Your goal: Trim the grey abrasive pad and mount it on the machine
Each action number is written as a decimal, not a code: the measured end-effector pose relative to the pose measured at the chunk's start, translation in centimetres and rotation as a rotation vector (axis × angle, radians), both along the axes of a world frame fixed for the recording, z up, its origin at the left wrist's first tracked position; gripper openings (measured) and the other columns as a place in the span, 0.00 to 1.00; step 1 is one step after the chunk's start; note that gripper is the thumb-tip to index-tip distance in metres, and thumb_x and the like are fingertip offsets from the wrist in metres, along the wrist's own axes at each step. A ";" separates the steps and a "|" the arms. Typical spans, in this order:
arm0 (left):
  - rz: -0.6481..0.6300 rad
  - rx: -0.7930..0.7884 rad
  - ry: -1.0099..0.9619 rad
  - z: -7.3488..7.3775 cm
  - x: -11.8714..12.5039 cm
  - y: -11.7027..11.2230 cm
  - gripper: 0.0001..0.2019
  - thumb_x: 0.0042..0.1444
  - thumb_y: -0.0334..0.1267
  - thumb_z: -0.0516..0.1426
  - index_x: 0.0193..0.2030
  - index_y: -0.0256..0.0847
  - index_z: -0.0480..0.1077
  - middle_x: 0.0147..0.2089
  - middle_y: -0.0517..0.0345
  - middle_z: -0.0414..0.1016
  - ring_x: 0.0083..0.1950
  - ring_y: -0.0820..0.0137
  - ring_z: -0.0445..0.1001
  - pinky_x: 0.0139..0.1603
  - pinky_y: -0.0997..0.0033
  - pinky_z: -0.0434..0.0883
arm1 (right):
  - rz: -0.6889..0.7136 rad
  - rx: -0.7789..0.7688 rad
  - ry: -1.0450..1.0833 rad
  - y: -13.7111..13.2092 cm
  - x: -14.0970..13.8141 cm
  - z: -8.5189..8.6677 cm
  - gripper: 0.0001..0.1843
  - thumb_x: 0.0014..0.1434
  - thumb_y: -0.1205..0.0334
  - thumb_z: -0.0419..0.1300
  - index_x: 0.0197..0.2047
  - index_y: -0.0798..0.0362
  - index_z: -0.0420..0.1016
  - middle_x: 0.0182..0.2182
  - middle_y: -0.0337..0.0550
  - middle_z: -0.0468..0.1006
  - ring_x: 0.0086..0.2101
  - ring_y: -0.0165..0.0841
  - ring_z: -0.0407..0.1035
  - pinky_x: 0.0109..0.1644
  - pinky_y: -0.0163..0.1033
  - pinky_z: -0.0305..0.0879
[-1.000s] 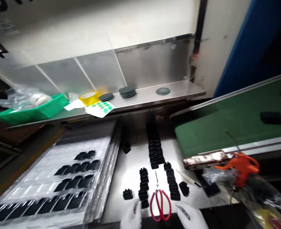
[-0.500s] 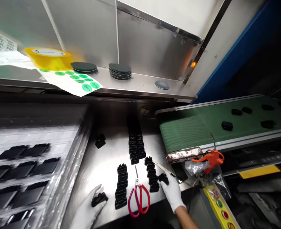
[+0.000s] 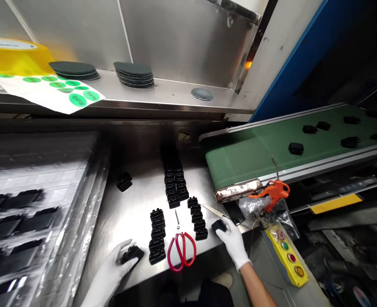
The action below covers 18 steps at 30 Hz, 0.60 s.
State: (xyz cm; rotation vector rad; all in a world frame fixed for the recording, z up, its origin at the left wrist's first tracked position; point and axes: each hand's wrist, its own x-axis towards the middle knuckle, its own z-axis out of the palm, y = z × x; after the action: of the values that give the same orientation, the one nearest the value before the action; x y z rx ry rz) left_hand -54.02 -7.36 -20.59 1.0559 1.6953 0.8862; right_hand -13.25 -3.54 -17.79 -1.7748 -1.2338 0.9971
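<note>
A factory workshop is shown, marked out as a production line by a green conveyor belt (image 3: pixel 239 155) carrying black parts (image 3: pixel 296 148), and by a steel bench (image 3: pixel 127 213) on which more are set in rows. Stacked plastic trays (image 3: pixel 38 179), a push-button control box (image 3: pixel 286 256) and an orange air gun (image 3: pixel 273 192) are also seen.

A brushed steel shelf (image 3: pixel 172 99) carries stacked dark round pads (image 3: pixel 133 74), a white sheet of green round stickers (image 3: pixel 47 91) and a yellow tape roll (image 3: pixel 15 53). At right runs a green conveyor belt (image 3: pixel 239 155), and near its end are an orange air blow gun (image 3: pixel 274 191) and a yellow push-button box (image 3: pixel 286 256).
</note>
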 end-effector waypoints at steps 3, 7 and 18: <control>-0.155 0.067 0.263 1.5 -0.5 0.6 0.30 0.54 0.48 0.60 0.62 0.36 0.66 0.59 0.41 0.77 0.61 0.51 0.76 0.65 0.51 0.70 | -0.042 -0.002 -0.149 0.1 0.1 -0.4 0.38 0.53 0.55 0.62 0.66 0.59 0.67 0.39 0.50 0.81 0.38 0.45 0.75 0.47 0.51 0.72; -0.124 0.152 0.525 2.0 0.4 -1.5 0.31 0.56 0.50 0.61 0.63 0.37 0.68 0.58 0.40 0.75 0.62 0.44 0.71 0.66 0.43 0.64 | -0.081 0.091 -0.363 -1.3 -1.0 -0.1 0.39 0.56 0.56 0.61 0.70 0.56 0.63 0.55 0.60 0.72 0.56 0.55 0.65 0.61 0.61 0.61; -0.063 0.368 0.453 -2.5 9.9 -3.8 0.19 0.59 0.46 0.61 0.50 0.35 0.77 0.48 0.42 0.78 0.50 0.51 0.77 0.57 0.49 0.71 | 0.109 0.210 -0.295 -3.6 -6.2 -3.2 0.17 0.53 0.61 0.63 0.47 0.49 0.80 0.47 0.49 0.77 0.51 0.50 0.67 0.60 0.60 0.62</control>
State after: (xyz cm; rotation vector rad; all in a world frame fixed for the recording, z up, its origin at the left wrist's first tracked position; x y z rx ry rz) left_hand -44.13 -11.17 -23.09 1.6484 1.8907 0.9947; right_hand -19.45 -7.11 -21.00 -1.7449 -1.5716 0.6501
